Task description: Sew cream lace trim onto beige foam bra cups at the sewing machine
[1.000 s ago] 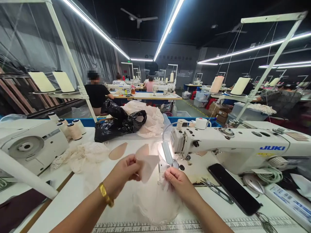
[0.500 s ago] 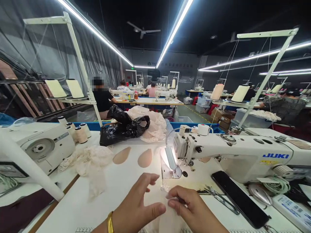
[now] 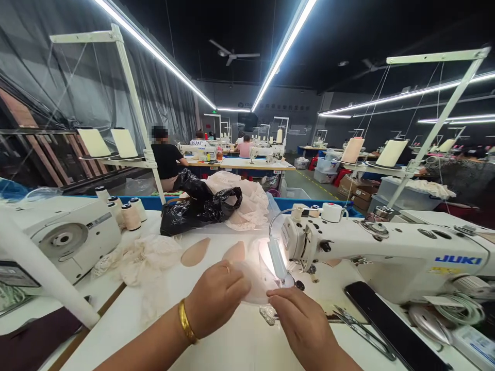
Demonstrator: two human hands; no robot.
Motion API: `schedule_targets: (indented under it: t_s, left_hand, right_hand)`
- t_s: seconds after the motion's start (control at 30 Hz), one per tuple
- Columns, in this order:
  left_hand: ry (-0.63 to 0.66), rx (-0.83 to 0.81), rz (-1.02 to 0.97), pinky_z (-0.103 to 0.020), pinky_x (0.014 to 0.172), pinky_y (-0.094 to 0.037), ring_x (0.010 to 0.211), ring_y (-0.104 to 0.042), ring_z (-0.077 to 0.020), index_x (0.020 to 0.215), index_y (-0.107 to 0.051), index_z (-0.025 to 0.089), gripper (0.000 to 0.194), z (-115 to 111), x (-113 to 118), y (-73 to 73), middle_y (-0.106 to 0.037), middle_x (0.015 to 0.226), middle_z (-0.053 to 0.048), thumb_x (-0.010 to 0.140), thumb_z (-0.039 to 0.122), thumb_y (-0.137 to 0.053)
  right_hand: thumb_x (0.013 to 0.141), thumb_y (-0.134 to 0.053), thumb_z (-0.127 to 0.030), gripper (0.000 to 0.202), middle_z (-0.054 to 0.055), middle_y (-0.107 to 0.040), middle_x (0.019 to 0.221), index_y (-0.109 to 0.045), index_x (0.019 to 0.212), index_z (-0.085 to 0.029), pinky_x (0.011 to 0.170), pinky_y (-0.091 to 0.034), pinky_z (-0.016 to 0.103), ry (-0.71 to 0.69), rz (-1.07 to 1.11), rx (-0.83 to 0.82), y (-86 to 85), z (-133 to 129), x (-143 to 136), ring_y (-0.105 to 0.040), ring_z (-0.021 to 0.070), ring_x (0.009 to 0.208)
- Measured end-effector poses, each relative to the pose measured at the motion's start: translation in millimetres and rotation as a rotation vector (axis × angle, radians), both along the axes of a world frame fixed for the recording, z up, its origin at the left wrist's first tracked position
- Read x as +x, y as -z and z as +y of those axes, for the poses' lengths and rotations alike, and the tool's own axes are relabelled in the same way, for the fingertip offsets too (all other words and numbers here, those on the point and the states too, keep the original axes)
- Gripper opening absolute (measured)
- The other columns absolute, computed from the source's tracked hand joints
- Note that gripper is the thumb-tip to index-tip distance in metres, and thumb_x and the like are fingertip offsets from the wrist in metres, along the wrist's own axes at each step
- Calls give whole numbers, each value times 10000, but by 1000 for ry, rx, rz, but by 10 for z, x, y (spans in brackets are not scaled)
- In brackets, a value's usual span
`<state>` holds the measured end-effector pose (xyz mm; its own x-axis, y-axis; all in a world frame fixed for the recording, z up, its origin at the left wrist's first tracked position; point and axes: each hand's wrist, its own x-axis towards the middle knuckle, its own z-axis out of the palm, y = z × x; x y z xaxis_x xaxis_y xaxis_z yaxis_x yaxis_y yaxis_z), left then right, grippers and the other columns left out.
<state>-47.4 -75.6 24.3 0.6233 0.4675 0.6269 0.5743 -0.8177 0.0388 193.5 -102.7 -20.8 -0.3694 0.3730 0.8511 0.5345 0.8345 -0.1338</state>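
A sheer pale piece of fabric (image 3: 253, 275) is spread between my two hands, just in front of the sewing machine's lit needle area. My left hand (image 3: 218, 296), with a gold bracelet on its wrist, is closed on the fabric's left side. On the other side my right hand (image 3: 299, 317) pinches the fabric's near right edge, below the small lamp (image 3: 276, 257). A bit of whitish lace (image 3: 267, 314) hangs next to the right fingers. Two beige teardrop-shaped pieces (image 3: 195, 252) lie beyond my left hand, the right one partly covered.
At right stands the white JUKI sewing machine (image 3: 394, 237), with thread snips (image 3: 365, 332) and a black phone (image 3: 390, 322) in front. Crumpled lace fabric (image 3: 141, 257) lies at left. A black plastic bag (image 3: 197, 206) sits at the back. Other people sit farther off.
Both hands have closed on the sheer fabric. It was bunched low between them and is now raised and spread toward the lamp, partly covering the right teardrop piece.
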Motion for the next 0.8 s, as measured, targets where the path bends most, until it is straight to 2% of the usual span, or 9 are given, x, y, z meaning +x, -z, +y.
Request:
schedule_targets:
  t_s: [0.03, 0.1, 0.17, 0.23, 0.33, 0.43, 0.57, 0.67, 0.8]
  left_hand:
    - [0, 1, 111, -312, 625, -352, 593, -475, -167, 763, -503, 210, 187, 14, 12, 16, -586, 678, 13, 891, 74, -519]
    - [22, -156, 317, -318, 662, -395, 659, -564, -182, 785, -536, 210, 180, 26, 86, 44, -653, 760, 13, 873, 183, -691]
    - [74, -308, 438, -315, 680, -416, 726, -620, -193, 804, -556, 211, 219, 44, 215, 63, -687, 827, 18, 850, 228, -769]
    - [119, -333, 492, -315, 684, -415, 755, -632, -195, 816, -559, 207, 182, 97, 371, 90, -691, 850, 15, 856, 108, -707]
    - [127, -262, 549, -326, 684, -409, 755, -611, -207, 826, -558, 196, 241, 238, 576, 215, -675, 852, -5, 750, -12, -652]
    - [99, -183, 507, -329, 646, -385, 699, -556, -201, 794, -545, 191, 227, 360, 671, 449, -646, 820, -12, 729, 3, -656]
    - [105, -94, 309, -322, 636, -354, 686, -492, -184, 717, -488, 186, 237, 401, 665, 687, -597, 783, -9, 782, -8, -606]
    - [143, -54, 250, -330, 658, -351, 677, -452, -178, 711, -472, 183, 238, 394, 660, 707, -572, 763, -4, 805, -18, -559]
    - [110, -22, 199, -326, 652, -328, 648, -388, -182, 701, -460, 184, 233, 391, 691, 681, -497, 704, -7, 813, -10, -523]
  right_hand:
    - [968, -457, 7, 280, 51, -719, 909, -627, 1046, -202, 663, -521, 275, 33, -71, 4, 54, 61, 22, -655, 177, 768]
    - [997, -424, -37, 276, 15, -687, 807, -623, 912, -209, 593, -457, 268, 73, -273, -42, 169, 183, 120, -606, 168, 681]
    - [1015, -412, -72, 299, 3, -682, 788, -623, 856, -213, 583, -432, 267, 64, -438, -98, 275, 287, 261, -591, 166, 670]
    - [1023, -420, -85, 292, 6, -711, 851, -652, 904, -218, 632, -460, 263, 31, -497, -124, 348, 355, 398, -619, 166, 728]
    - [1038, -418, -99, 293, 10, -737, 961, -673, 1039, -243, 715, -497, 263, 22, -478, -199, 382, 388, 525, -650, 171, 847]
    - [1031, -420, -83, 311, 27, -733, 1018, -666, 1121, -249, 759, -506, 283, 23, -426, -264, 358, 367, 579, -642, 188, 915]
    - [1009, -456, -72, 297, 30, -696, 951, -669, 1127, -241, 751, -492, 294, 2, -416, -319, 308, 319, 637, -594, 190, 863]
    - [1001, -463, -74, 271, 25, -664, 887, -677, 1063, -228, 699, -464, 286, -9, -432, -348, 283, 308, 666, -551, 182, 805]
    - [990, -469, -68, 255, 25, -640, 847, -675, 1003, -218, 673, -431, 288, 10, -430, -366, 274, 317, 672, -525, 182, 781]
